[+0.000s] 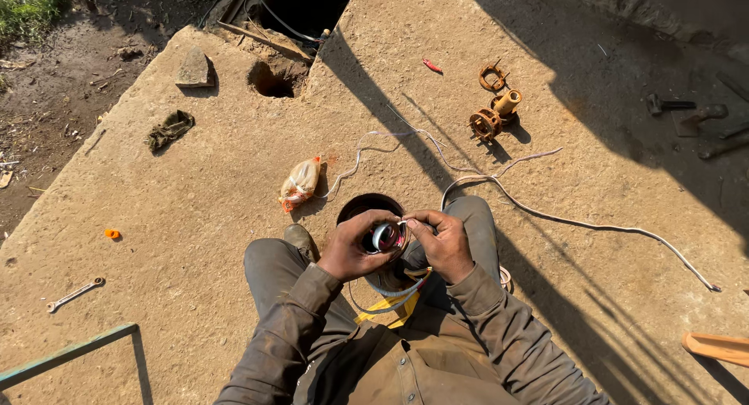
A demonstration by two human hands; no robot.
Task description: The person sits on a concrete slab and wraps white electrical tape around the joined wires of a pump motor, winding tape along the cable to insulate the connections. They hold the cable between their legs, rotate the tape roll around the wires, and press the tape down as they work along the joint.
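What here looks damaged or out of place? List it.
The concrete slab has a broken hole near its far edge, beside a loose stone chunk. Rusty fittings, a wrench and a white cable lie scattered. Both hands hold a tape roll.

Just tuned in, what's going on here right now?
A person sits on a concrete slab. The left hand grips a tape roll, and the right hand pinches its edge, over a dark round part between the knees. A white cable, rusty fittings and a wrench lie around.
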